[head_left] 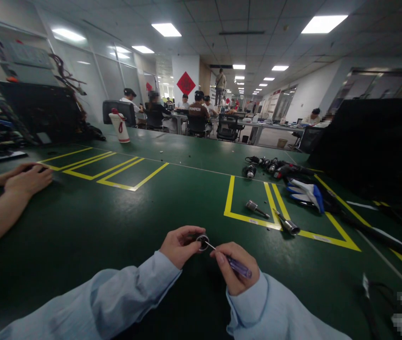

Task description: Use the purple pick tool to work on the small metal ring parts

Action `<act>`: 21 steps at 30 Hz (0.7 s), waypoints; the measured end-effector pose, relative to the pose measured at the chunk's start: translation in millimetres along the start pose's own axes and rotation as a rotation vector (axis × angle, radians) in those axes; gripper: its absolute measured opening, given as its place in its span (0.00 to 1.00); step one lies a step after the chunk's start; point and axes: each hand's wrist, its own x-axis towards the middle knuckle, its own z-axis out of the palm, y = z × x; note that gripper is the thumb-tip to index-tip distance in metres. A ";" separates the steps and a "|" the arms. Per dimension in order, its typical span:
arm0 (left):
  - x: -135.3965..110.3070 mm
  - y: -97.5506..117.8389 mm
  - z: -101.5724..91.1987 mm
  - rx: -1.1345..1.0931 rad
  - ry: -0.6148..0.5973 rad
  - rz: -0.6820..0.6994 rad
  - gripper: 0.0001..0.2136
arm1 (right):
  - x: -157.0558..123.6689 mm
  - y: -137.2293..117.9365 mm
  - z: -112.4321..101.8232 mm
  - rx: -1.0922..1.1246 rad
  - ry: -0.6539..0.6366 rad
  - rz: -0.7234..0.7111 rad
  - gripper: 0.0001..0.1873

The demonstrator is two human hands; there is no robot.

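the left hand (178, 245), in a light blue sleeve, is closed around a small round silver metal ring (202, 242), pinched between thumb and fingertips just above the near edge of the dark green table mat (80, 226). the right hand (236, 283), also in a light blue sleeve, grips a slim purple-handled screwdriver (240, 269) with its fingers curled over the handle; the thin metal shaft points up and left and its tip meets the ring. the two hands sit close together, low in the middle of the view

to the right, beyond the hands, a yellow tape rectangle (229, 198) marks the mat. inside it lies a short silver cylinder with a thin pin (253, 207), and across its near corner lies a longer silver tube (287, 225), tilted. just past that, a pair of blue and white work gloves (307, 192) lies beside a cluster of small black round parts (268, 166)

at the left edge, a co-worker's bare hands (27, 179) rest on the mat, one over the other. farther back stands a white bottle with a red strap (120, 125)
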 end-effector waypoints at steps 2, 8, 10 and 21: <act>0.1 0.3 -1.0 0.020 -0.021 -0.010 0.12 | -0.6 0.4 0.4 -0.019 -0.015 -0.028 0.09; 0.1 -2.4 -3.0 0.095 0.006 0.025 0.10 | -1.6 0.7 1.3 -0.055 -0.048 -0.083 0.09; 0.1 -3.1 -3.3 0.120 0.023 0.057 0.10 | -1.7 0.1 0.6 -0.066 -0.051 -0.112 0.08; -0.2 -0.8 -2.9 0.173 0.028 0.076 0.09 | 0.1 -6.3 -2.1 -0.180 -0.117 -0.211 0.08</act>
